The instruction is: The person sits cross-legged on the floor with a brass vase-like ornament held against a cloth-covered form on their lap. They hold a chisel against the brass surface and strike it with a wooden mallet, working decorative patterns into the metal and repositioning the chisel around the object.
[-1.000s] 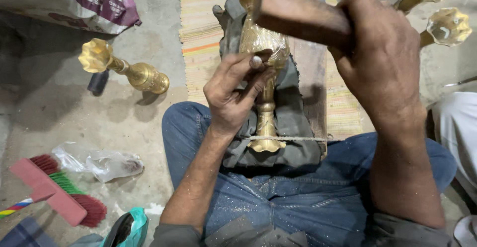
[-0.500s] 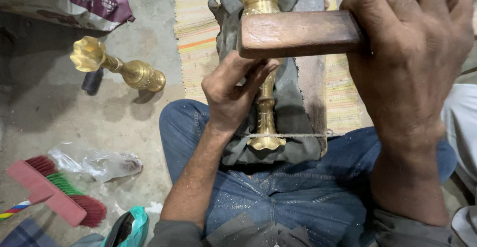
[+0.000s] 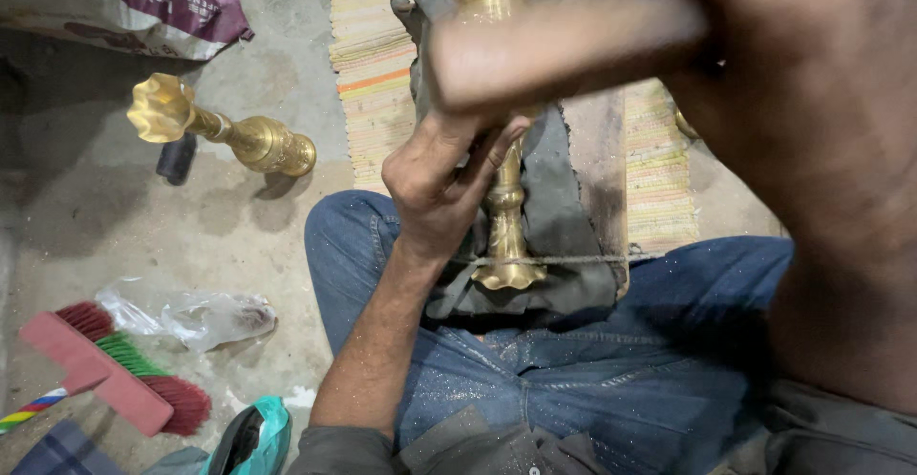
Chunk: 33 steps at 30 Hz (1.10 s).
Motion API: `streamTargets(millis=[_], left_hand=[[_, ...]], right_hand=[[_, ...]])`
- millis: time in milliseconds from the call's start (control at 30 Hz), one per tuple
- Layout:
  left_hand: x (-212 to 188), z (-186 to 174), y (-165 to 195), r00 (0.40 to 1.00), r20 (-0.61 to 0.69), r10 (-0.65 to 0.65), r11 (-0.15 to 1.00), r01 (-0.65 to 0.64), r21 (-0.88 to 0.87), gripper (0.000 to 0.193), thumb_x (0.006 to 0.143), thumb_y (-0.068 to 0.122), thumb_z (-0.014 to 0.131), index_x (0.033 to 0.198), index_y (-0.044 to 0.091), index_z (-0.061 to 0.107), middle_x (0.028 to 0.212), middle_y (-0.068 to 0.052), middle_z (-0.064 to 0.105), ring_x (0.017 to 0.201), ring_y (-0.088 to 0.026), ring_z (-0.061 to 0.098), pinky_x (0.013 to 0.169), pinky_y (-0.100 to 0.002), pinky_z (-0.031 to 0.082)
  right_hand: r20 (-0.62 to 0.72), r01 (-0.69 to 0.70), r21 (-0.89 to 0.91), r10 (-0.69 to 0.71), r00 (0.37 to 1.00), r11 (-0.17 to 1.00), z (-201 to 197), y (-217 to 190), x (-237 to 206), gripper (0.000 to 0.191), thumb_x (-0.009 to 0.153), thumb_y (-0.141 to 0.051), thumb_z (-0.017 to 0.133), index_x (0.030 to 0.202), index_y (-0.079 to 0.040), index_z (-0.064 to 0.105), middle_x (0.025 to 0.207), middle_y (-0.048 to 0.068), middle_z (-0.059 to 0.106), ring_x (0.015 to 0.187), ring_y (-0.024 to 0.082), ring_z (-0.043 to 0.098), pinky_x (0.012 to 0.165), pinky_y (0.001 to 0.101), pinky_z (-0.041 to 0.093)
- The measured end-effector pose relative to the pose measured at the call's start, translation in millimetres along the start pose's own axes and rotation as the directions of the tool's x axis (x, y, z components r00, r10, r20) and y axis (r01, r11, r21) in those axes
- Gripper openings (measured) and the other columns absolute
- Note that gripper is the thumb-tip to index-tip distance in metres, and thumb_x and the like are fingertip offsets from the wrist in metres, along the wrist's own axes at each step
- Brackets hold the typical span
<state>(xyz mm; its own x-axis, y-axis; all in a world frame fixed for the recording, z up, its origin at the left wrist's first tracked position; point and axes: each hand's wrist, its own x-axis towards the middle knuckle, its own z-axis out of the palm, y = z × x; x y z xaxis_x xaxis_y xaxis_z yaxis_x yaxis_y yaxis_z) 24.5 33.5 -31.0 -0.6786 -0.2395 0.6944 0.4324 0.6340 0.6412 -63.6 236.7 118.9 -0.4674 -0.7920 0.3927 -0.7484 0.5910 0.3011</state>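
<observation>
A brass lamp stand (image 3: pixel 503 210) lies lengthwise on a grey cloth (image 3: pixel 564 198) over a wooden plank on my lap, tied down by a thin string near its base. My left hand (image 3: pixel 441 181) grips the stand's middle from the left. My right hand (image 3: pixel 812 112) is raised close to the camera and blurred, closed around a wooden mallet (image 3: pixel 564 50) whose head hangs above the stand's upper part.
A second brass stand (image 3: pixel 224 131) lies on the concrete floor at left, near a small dark object (image 3: pixel 176 158). A striped mat (image 3: pixel 368 64) is under the plank. A red brush (image 3: pixel 110 380), a crumpled plastic bag (image 3: pixel 191 311) and a printed sack (image 3: pixel 143 2) sit at left.
My right hand has lifted the mallet higher and nearer the camera, now blurred. My left hand keeps its grip on the stand.
</observation>
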Motion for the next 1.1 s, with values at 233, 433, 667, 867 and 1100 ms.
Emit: streamTargets(millis=[233,433,667,867,1100], left_hand=[[1,-6,4,0.996,0.038,-0.076,0.997,0.077,-0.023,0.026,0.093,0.006,0.088,0.114,0.005,0.073,0.097,-0.006,0.073,0.073,-0.013,0.07,0.064,-0.028,0.055],[2,-6,4,0.996,0.045,-0.071,0.997,0.072,-0.007,0.024,0.095,0.006,0.087,0.114,0.006,0.072,0.097,-0.005,0.071,0.078,-0.012,0.071,0.067,-0.028,0.057],[1,-8,6,0.998,0.041,-0.05,0.999,0.05,-0.002,0.03,0.097,0.009,0.086,0.121,0.005,0.07,0.105,-0.006,0.072,0.084,-0.014,0.072,0.07,-0.029,0.058],[6,-9,8,0.997,0.044,-0.062,0.998,0.063,-0.022,0.029,0.096,0.009,0.087,0.119,0.006,0.07,0.099,-0.005,0.071,0.076,-0.011,0.068,0.065,-0.026,0.056],[7,-10,11,0.993,0.055,-0.105,0.994,0.107,-0.025,0.023,0.101,0.008,0.085,0.115,0.007,0.067,0.094,-0.004,0.069,0.08,-0.011,0.07,0.068,-0.024,0.059]], right_hand=[[-0.052,-0.001,-0.006,0.001,0.999,1.0,5,1,-11,0.022,0.087,-0.004,0.078,0.105,-0.008,0.066,0.099,0.007,0.069,0.09,0.022,0.07,0.079,0.0331,0.053],[-0.052,-0.03,0.015,0.031,0.998,0.999,5,3,-22,0.021,0.087,-0.001,0.075,0.104,-0.006,0.065,0.101,0.008,0.067,0.091,0.023,0.068,0.081,0.0328,0.053],[-0.053,-0.045,0.005,0.046,0.998,0.999,2,-3,-22,0.022,0.088,0.004,0.074,0.106,-0.004,0.064,0.103,0.01,0.067,0.092,0.024,0.068,0.083,0.0327,0.053],[0.002,-0.07,0.087,0.07,0.998,0.994,0,-3,-9,0.024,0.092,0.005,0.079,0.113,-0.003,0.069,0.095,0.012,0.068,0.083,0.025,0.07,0.072,0.0341,0.053],[-0.007,-0.035,0.088,0.036,0.999,0.995,1,-1,-2,0.023,0.093,0.003,0.083,0.111,-0.004,0.07,0.094,0.013,0.071,0.082,0.025,0.071,0.071,0.035,0.056]])
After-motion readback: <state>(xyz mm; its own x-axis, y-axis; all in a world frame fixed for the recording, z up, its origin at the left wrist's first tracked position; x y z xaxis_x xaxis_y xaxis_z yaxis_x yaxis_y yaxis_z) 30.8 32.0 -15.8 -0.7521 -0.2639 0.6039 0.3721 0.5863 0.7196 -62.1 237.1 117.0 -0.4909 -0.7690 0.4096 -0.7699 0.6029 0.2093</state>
